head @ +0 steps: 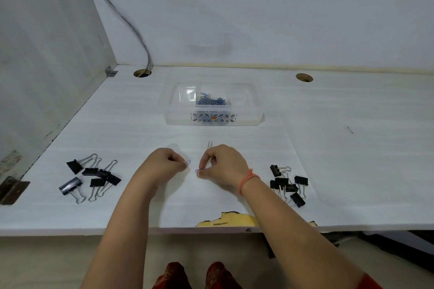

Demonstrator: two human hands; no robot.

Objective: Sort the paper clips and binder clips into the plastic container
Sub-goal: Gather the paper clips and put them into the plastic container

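A clear plastic container (246, 110) stands at the middle back of the white desk, with a heap of blue paper clips (212, 100) in its centre compartment. My left hand (164, 162) pinches a blue paper clip (188, 162) just above the desk. My right hand (223, 164) pinches another blue paper clip (196, 170), and a silver paper clip (209, 144) sticks up from behind its fingers. Several black binder clips (94, 177) lie in a group at the left. A second group of black binder clips (287, 184) lies at the right.
Two round cable holes (142, 73) (304, 77) sit near the desk's back edge, with a cable (131, 23) running down the wall into the left one. A chipped patch (225, 219) marks the front edge. A side panel (47, 54) closes the left.
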